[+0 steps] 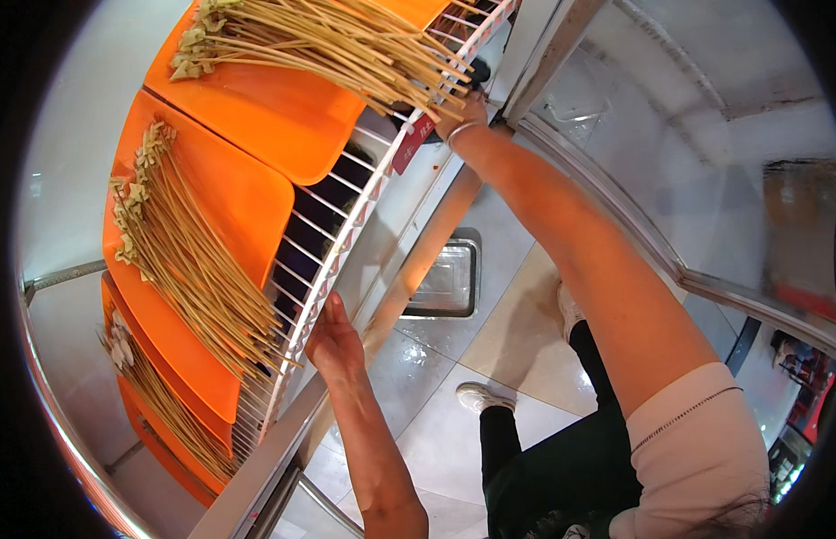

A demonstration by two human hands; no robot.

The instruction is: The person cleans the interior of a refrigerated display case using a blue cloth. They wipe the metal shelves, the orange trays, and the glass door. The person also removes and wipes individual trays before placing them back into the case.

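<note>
My left hand (335, 342) is palm up at the front edge of a white wire shelf (343, 236); its fingers are partly hidden behind that edge. Farther up, my right hand (466, 111) reaches in at the same shelf's far end, beside a black object (480, 69). Skewer ends cover part of it, so its grip is unclear. Orange trays (256, 128) sit on the shelf. One bundle of bamboo skewers (317, 47) lies across the upper tray, and another bundle (195, 242) lies on the tray below. Pale food pieces (136, 182) are threaded at their far ends.
A red tag with writing (413, 145) hangs on the shelf edge. A glass door (660, 168) with a metal frame stands open at right. On the tiled floor lies a metal tray (445, 279), near wet patches. More skewers (168, 397) lie at lower left.
</note>
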